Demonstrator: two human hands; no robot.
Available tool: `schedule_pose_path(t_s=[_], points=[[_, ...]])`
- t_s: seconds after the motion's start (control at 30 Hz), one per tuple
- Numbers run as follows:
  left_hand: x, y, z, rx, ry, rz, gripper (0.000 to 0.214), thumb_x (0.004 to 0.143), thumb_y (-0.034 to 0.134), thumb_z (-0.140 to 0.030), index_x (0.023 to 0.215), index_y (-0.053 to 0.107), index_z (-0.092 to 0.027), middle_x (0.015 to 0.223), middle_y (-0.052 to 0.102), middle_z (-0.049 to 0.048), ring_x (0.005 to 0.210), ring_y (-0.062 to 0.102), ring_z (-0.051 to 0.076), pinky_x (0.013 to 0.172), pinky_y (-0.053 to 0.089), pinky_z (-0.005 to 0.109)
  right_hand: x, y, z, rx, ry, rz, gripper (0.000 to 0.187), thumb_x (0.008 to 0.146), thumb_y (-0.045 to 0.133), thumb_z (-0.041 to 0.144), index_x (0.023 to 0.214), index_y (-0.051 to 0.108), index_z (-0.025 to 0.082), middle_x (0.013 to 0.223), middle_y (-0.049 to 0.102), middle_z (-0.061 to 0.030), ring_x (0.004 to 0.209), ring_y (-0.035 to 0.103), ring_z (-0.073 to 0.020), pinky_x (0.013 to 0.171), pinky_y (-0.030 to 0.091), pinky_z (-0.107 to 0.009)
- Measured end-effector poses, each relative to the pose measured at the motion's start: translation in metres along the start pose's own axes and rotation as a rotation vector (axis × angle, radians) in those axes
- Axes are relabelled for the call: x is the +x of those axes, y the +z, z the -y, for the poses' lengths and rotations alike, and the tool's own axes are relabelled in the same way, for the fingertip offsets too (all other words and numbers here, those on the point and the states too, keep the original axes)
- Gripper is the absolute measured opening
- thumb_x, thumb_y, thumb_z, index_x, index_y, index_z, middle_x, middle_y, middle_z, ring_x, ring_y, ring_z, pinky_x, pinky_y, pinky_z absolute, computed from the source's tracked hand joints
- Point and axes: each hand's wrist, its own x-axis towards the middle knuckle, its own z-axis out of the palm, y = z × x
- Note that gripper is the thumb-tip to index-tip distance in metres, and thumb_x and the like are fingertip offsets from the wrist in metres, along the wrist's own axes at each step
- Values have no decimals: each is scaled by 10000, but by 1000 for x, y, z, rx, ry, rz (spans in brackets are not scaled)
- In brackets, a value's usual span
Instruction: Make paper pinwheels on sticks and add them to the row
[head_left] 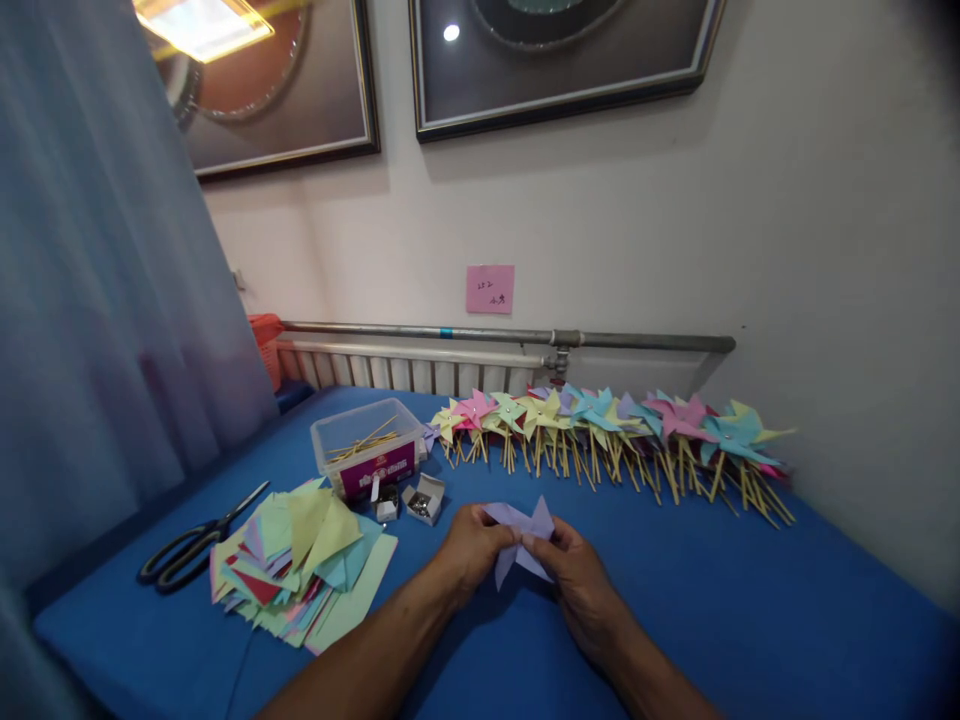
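Between my two hands is a lavender paper pinwheel (pixel 536 522), its pointed blades folded toward the middle. My left hand (pixel 474 545) is closed on its left side, with the thumb pressed near the centre. From the right, my right hand (pixel 574 570) grips it too, thumb also near the centre. No stick shows on this pinwheel, and whatever lies under the thumbs is hidden. Just beyond my left hand stand two small open boxes, one with metal pins (pixel 424 499) and another white box (pixel 385 503). A pile of cut coloured paper (pixel 300 560) lies left of my left forearm.
A clear plastic tub (pixel 379 470) holds thin wooden sticks (pixel 367 440). Black-handled scissors (pixel 196 545) lie at the left. Finished pinwheels on sticks (pixel 600 420) form a long row along the back of the blue table cover (pixel 735 620). A blue curtain (pixel 112 280) hangs at the left.
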Motion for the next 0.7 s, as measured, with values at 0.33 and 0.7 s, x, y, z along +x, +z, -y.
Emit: schedule_pose_path(t_s=[0.33, 0.7], points=[[-1, 3, -2, 58, 39, -19, 239, 558, 806, -300, 702, 745, -120, 635, 687, 39, 562, 570, 141, 588, 443, 259, -4, 1, 7, 28, 35, 58, 374, 659, 856, 396, 954, 749, 193, 915, 780, -67, 851, 715, -260, 839, 529, -384], [0, -31, -49, 429, 355, -282, 206, 734, 695, -357, 804, 688, -164, 702, 662, 24, 657, 575, 149, 639, 433, 243, 0, 0, 2, 32, 4, 12, 314, 646, 846, 363, 891, 753, 191, 790, 766, -45, 714, 683, -224, 696, 523, -330]])
